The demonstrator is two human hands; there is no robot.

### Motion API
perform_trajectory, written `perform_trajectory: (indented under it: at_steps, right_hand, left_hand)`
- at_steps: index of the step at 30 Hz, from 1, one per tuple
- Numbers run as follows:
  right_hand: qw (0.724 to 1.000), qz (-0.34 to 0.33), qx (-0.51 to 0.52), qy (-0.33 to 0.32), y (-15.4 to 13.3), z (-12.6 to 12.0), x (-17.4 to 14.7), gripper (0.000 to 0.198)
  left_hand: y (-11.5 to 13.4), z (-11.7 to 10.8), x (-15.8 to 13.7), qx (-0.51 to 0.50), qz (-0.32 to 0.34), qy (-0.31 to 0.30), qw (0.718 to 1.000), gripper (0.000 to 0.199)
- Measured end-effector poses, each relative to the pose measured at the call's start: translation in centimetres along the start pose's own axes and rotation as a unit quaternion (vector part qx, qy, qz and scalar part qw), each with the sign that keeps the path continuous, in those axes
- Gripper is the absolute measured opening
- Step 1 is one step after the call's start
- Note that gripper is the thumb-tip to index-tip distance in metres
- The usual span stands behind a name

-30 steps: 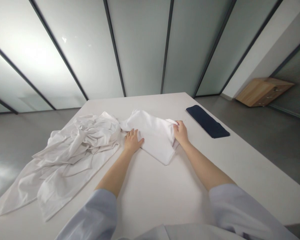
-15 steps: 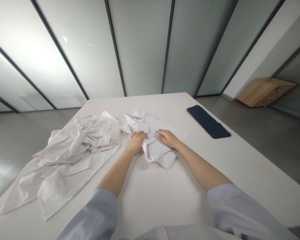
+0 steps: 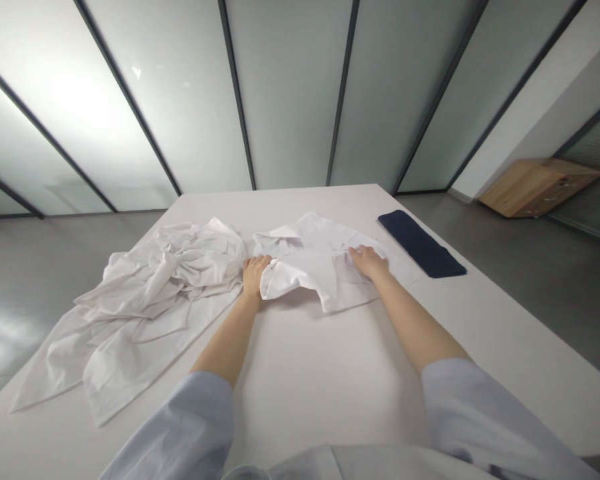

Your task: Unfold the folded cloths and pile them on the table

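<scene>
Apparent step: spreading. Right hand (image 3: 370, 263) lay open atop white cloth (image 3: 307, 267); left hand (image 3: 255, 275) was at its edge, grip indeterminable. Smoothing seemed required.

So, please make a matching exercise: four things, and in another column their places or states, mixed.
1. Dark blue cloth
2. Wooden cabinet
3. Right hand
4. Large white heap

A. on the spread white cloth
B. crumpled, left on the table
C. on the floor
D. flat near the table's right edge

Pairs: 1-D; 2-C; 3-A; 4-B
</scene>
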State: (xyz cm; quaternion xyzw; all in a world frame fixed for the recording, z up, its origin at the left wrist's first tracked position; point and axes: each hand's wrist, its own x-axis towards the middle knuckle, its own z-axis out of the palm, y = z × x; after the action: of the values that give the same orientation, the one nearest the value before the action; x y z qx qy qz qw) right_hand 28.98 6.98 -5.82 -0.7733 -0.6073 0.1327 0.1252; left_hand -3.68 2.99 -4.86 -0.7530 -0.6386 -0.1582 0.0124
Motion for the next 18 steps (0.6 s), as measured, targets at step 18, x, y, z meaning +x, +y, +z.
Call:
perform_trajectory:
  at_steps: [18]
  right_hand:
    - [0.846,-0.28,0.366,-0.269,-6.1,4.2,-3.8,0.059]
  left_hand:
    - [4.5,0.9,0.0,-0.007,0.171,-0.13,0.977,0.057]
